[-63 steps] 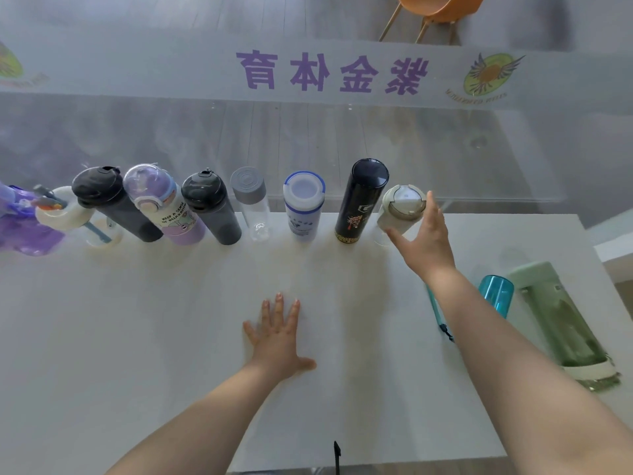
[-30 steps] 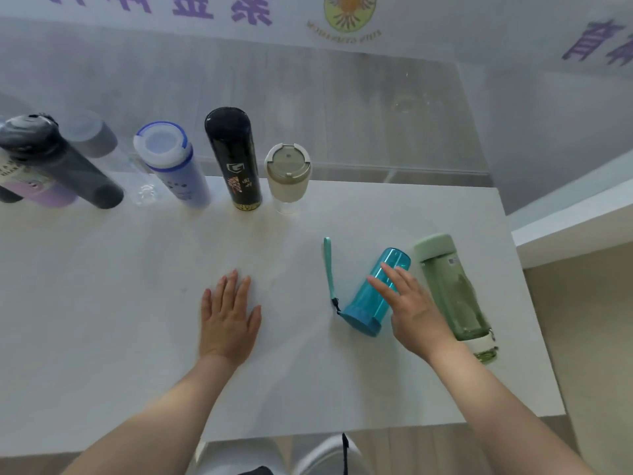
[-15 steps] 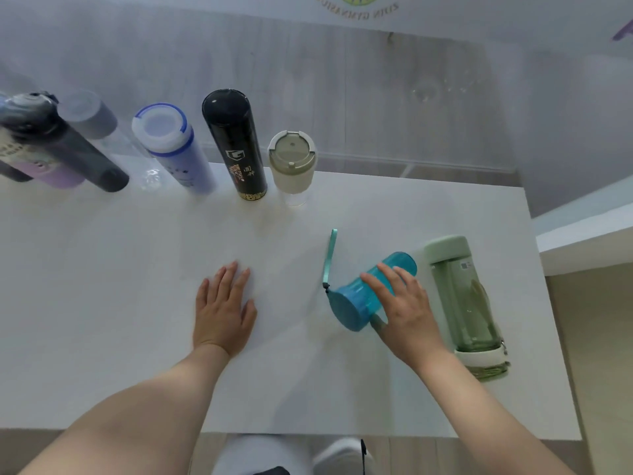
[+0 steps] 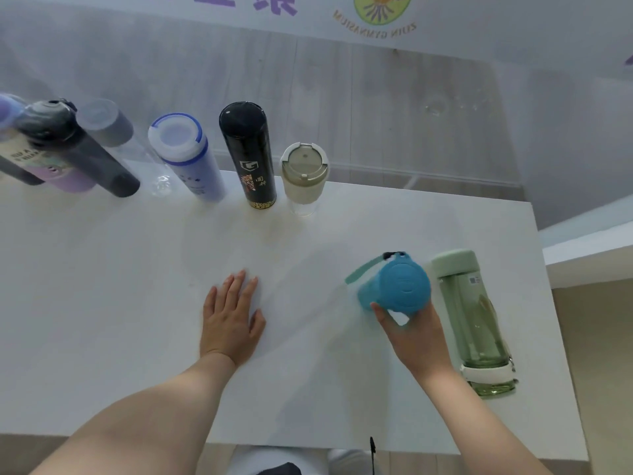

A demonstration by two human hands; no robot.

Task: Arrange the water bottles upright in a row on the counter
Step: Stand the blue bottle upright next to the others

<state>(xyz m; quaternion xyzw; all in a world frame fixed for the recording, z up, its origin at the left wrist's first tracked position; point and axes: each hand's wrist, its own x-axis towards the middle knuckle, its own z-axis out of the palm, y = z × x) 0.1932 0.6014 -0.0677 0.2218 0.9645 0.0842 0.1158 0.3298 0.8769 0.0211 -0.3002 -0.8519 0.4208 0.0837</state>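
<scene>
Right hand (image 4: 416,332) grips the teal plastic bottle with a round blue cap (image 4: 397,287), thumb and fingers wrapped round its body just under the cap; cap faces the camera, teal strap (image 4: 361,270) trailing off beyond the fingertips. Whether its base touches the white counter (image 4: 102,303) cannot be told.

Pale green translucent bottle (image 4: 471,320) lies on its side just outside the right hand's little-finger edge.

Left hand (image 4: 231,320) rests flat on the counter, palm down, fingers slightly spread, holding nothing.

Well beyond both sets of fingertips, along the far edge, upright row: glass cup with cream lid (image 4: 304,176), tall black flask (image 4: 250,156), blue-and-white bottle (image 4: 186,156), darker bottles further left.
</scene>
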